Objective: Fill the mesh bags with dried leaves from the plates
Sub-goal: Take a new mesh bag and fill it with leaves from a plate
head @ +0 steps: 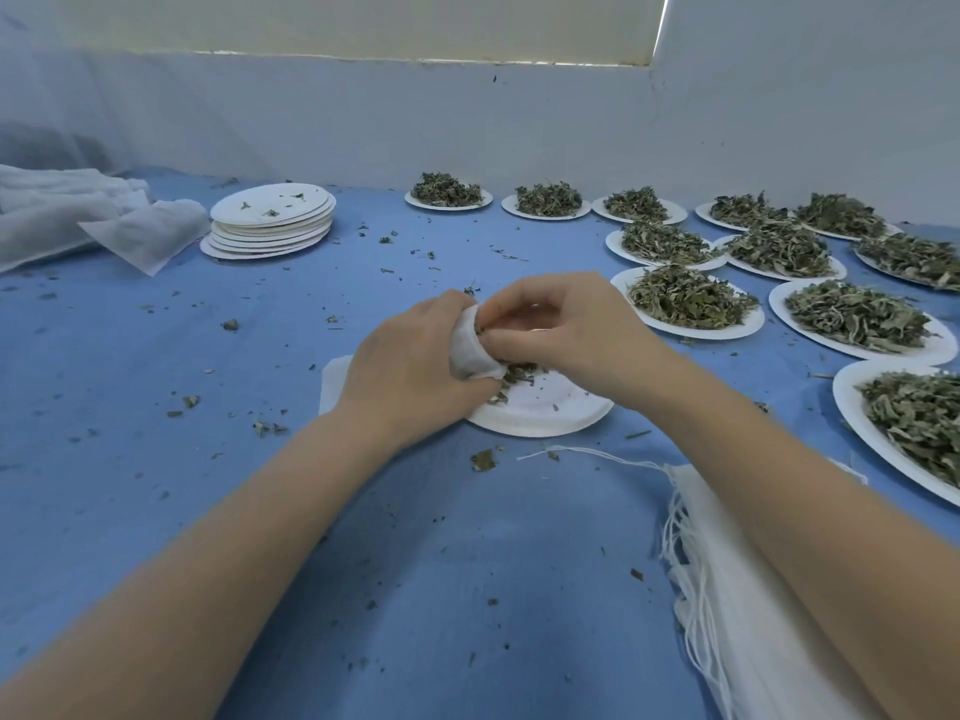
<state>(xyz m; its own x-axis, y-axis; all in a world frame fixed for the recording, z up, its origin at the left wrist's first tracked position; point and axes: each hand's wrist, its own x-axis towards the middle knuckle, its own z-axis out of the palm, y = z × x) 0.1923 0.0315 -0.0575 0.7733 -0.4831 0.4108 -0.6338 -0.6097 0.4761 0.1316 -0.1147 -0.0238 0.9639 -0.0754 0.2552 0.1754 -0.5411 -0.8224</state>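
My left hand (410,366) grips a small white mesh bag (470,350) over a nearly bare white paper plate (550,413) at the table's middle. My right hand (566,324) has its fingers curled at the bag's mouth, pinching dried leaves (514,374) there. A few leaves remain on the plate under the hands. Part of the bag is hidden behind my left hand. Several plates heaped with dried leaves (691,304) stand to the right and at the back.
A stack of used paper plates (270,220) sits at the back left, beside a pile of filled white mesh bags (62,210). Unfilled mesh bags with drawstrings (727,563) lie under my right forearm. Leaf crumbs dot the blue tablecloth (156,407).
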